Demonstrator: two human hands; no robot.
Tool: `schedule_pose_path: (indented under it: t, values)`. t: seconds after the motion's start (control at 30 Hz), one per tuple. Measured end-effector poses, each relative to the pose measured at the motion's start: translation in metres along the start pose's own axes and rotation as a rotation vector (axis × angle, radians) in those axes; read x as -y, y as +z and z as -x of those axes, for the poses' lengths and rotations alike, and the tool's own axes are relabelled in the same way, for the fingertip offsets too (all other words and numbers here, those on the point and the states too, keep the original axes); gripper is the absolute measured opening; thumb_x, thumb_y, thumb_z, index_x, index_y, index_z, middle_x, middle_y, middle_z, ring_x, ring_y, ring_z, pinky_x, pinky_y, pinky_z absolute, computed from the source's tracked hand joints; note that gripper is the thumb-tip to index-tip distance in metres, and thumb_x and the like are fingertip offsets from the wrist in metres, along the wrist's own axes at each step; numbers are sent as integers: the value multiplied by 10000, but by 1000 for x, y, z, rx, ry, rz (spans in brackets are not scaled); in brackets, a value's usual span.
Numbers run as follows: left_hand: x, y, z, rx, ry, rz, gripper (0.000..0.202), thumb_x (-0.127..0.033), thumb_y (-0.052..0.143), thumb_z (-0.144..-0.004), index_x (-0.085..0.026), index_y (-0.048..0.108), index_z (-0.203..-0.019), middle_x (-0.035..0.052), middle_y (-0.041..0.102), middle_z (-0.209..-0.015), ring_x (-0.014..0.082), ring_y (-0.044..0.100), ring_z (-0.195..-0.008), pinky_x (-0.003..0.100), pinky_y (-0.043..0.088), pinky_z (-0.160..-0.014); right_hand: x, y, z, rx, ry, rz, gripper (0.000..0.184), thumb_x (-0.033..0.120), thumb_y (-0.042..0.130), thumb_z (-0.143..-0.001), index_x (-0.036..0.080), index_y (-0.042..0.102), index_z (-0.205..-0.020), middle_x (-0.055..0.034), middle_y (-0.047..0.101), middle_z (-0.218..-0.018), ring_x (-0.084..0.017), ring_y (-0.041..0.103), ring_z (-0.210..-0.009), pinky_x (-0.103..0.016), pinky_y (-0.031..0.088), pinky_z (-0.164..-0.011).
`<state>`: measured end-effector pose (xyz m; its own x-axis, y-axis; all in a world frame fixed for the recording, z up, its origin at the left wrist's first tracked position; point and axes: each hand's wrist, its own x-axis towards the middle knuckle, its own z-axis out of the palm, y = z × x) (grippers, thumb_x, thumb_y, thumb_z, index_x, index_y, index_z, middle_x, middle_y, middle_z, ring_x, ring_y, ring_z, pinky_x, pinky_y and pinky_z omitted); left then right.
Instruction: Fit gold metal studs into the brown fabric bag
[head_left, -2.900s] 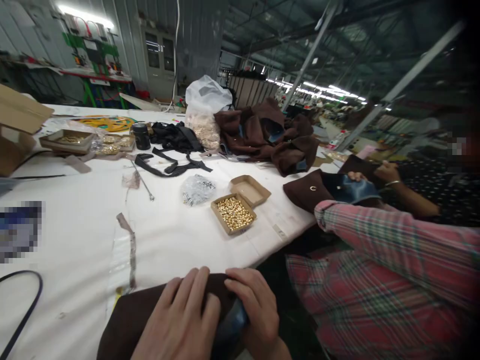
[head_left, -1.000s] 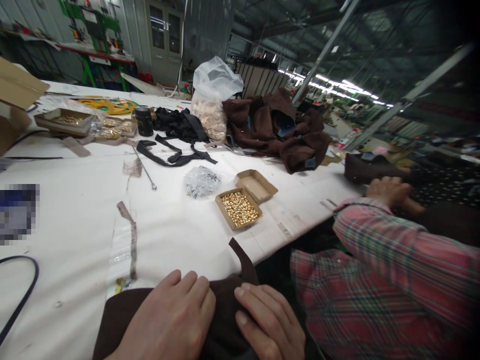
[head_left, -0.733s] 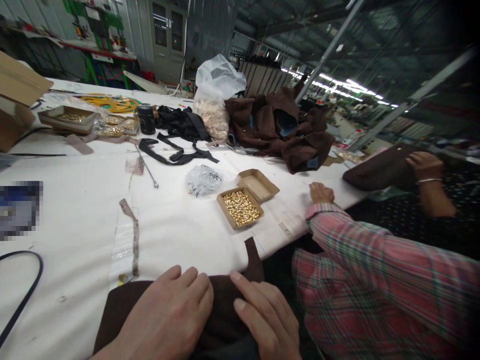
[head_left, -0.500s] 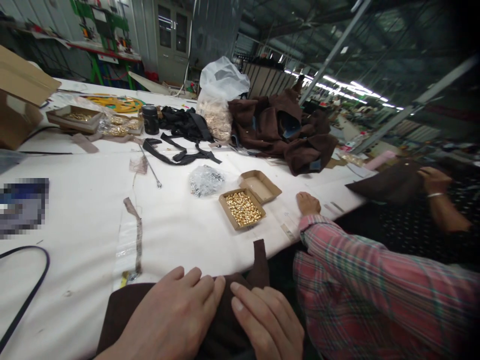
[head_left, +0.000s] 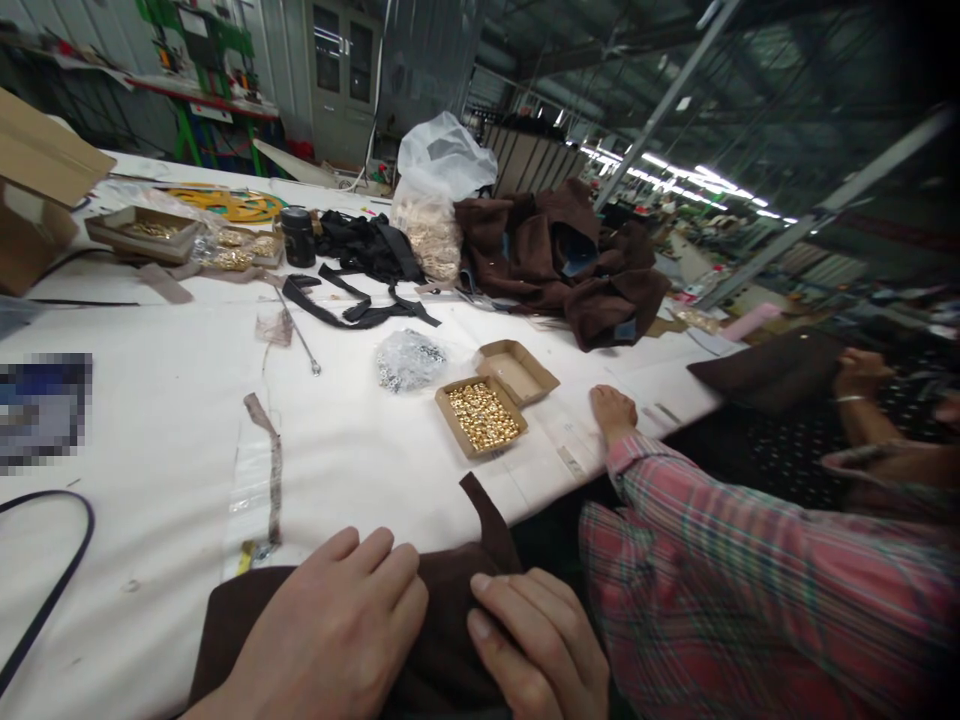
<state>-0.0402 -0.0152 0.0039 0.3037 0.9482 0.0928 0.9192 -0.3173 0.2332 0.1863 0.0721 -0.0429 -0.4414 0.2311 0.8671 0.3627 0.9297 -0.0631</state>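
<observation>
Dark brown fabric (head_left: 446, 590) lies over the table's near edge under both hands, with a narrow strip (head_left: 487, 515) of it sticking up toward the back. My left hand (head_left: 337, 615) is closed on the left part of the fabric, fingers curled and fingertips hidden. On the right part, my right hand (head_left: 540, 640) has its fingers bent and pressed together on the cloth, the thumb out of sight. A small gap of fabric shows between the two hands. Beyond them stands an open cardboard box (head_left: 442, 420) filled with small gold metal pieces (head_left: 484, 415).
The box lid (head_left: 517, 370) and a clear bag of silver pieces (head_left: 409, 360) lie on the white table (head_left: 360, 450). Brown fabric pieces (head_left: 525, 240) are heaped behind. At the right, a co-worker's plaid sleeve (head_left: 697, 500) reaches in, that person's hand (head_left: 613, 410) on the table.
My hands have moved slightly apart, the left one shifting left. The fabric strip has tipped over to the left. The co-worker's hand on the table has stayed put.
</observation>
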Motion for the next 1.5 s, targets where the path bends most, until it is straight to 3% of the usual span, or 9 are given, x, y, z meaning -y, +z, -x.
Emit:
schedule_pose_path:
  t: [0.13,0.3,0.47,0.67,0.77,0.93,1.07,1.27,1.5]
  values:
    - [-1,5,-1,2,-24,45,113,-225,623,-1111,-236,651,-1002,31,695,-1037,279,547,-882,443,428,-755,-6,7,8,-139,-46,-58,184,71,704,-1033,182,810,-932,-25,791,-994,-199,815,-993,-365,721,-908]
    - [-5,5,2,16,-36,20,132,-214,585,-1125,-238,643,-1009,38,711,-1049,283,571,-914,442,477,-817,-6,6,5,-68,12,-148,223,-23,633,-1018,156,764,-991,-56,806,-1134,-235,823,-1156,-409,750,-932]
    - [-6,0,4,-15,-33,12,127,-193,655,-1080,-239,642,-962,25,720,-1012,277,590,-870,428,488,-775,-10,2,2,-38,-99,-83,255,65,551,-1111,147,707,-927,-103,851,-1198,-199,820,-1135,-368,695,-957]
    - [-4,0,4,-193,-6,-12,196,-89,675,-1002,-240,614,-892,0,694,-893,256,574,-772,408,456,-708,-13,-6,-1,67,-157,33,320,98,455,-1142,211,613,-888,-78,884,-1170,-158,811,-996,-320,653,-914]
    - [-4,1,3,-256,-17,-4,227,-36,671,-956,-243,608,-889,-7,684,-883,254,575,-760,414,451,-689,-7,-11,-7,148,-118,57,215,99,538,-1128,204,684,-1009,-65,888,-1142,-160,821,-1000,-334,658,-969]
    - [-2,-1,4,-313,25,-82,206,-68,698,-936,-243,615,-866,-13,669,-850,253,557,-727,440,451,-689,-4,-12,-10,135,-118,84,210,115,566,-1130,193,757,-1092,-50,891,-1102,-152,819,-979,-333,650,-1009]
    - [-1,-1,6,-327,71,-192,45,-170,692,-987,-212,706,-994,-4,733,-935,253,610,-795,450,497,-738,-5,-15,-11,161,-160,92,181,111,608,-1107,213,754,-1074,-39,890,-1157,-145,819,-975,-315,659,-1001]
    - [-8,-10,6,-386,68,-269,450,-139,265,-1186,-130,689,-1336,28,832,-1144,216,738,-926,404,582,-812,-3,-14,-13,107,-100,80,213,96,585,-1120,212,724,-1008,-28,890,-1167,-135,826,-1064,-356,623,-1137]
    - [-10,-13,16,-588,152,-295,364,-54,364,-1155,-147,714,-1180,2,871,-1039,181,807,-926,322,606,-851,-6,-12,-18,137,-107,-81,234,-21,555,-1046,174,682,-1070,-82,870,-1169,-196,827,-1213,-357,707,-1019]
